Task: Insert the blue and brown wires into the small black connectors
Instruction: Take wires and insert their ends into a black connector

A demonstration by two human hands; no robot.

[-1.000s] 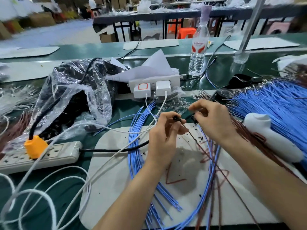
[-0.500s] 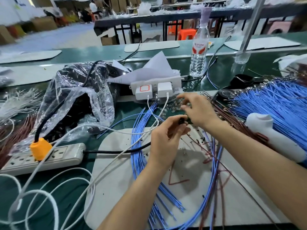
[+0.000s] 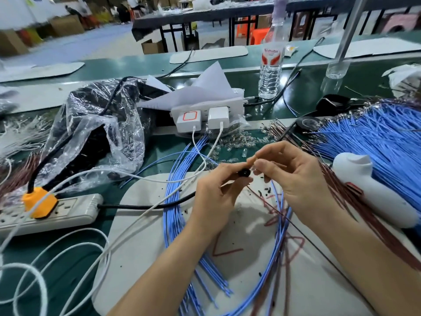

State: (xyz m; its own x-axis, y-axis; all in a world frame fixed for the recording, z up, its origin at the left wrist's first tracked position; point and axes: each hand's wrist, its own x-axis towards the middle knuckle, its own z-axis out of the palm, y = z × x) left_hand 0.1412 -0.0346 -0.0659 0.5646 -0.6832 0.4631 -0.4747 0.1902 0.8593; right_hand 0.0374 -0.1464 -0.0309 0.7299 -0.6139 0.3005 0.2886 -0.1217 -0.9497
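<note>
Green table is messy: blue wires at right, white cables in the middle. Left hand pinches a black connector. Right hand curls beside it; its grip I cannot tell.

The left hand and right hand are bare, forearms too.

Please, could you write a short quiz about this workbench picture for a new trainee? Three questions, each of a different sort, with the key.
1. True or false: the left hand holds a black connector.
2. What colour is the plug in the power strip? A) orange B) green C) pink
3. How many white chargers stand beyond the hands?

Key: 1 true; 2 A; 3 two.
</note>
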